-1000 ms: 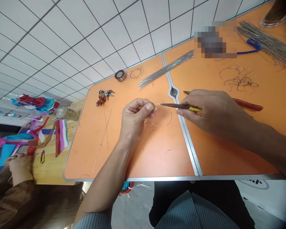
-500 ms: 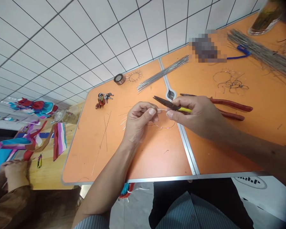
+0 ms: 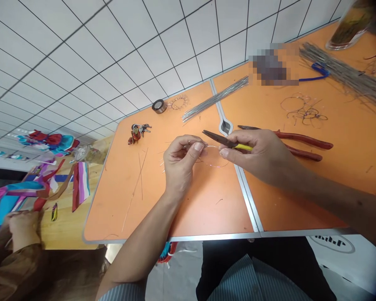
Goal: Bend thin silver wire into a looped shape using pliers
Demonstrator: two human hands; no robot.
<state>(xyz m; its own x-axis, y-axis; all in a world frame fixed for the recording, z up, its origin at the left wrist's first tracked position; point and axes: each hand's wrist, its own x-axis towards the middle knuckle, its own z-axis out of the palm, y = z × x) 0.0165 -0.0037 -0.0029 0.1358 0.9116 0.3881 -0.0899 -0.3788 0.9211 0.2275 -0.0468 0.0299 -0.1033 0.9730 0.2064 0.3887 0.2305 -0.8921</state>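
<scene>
My left hand (image 3: 182, 161) is closed, thumb against fingers, on a thin wire ring (image 3: 217, 165) that loops out to the right over the orange table. Fine wire ends stick out left of this hand. Needle-nose pliers (image 3: 217, 138) with a yellow handle lie in my closed right hand (image 3: 253, 150), their dark jaws pointing up and left. The thumb and fingertip of that hand also meet at the ring's right side; whether they pinch the wire is too small to tell. Behind my right hand lie larger pliers (image 3: 303, 140) with red handles, partly covered.
A bundle of straight wires (image 3: 215, 99), a tape roll (image 3: 159, 106), keys (image 3: 138, 133) and tangled wire loops (image 3: 307, 110) lie on the orange table (image 3: 207, 209). At right are a larger wire bundle (image 3: 344, 73) and a glass (image 3: 347, 29). A co-worker's hands (image 3: 23, 228) rest near coloured ribbons (image 3: 80, 186).
Both hands keep their grips. My left hand has turned slightly, and the wire ring has shifted a little with it. The whole view has moved slightly.
</scene>
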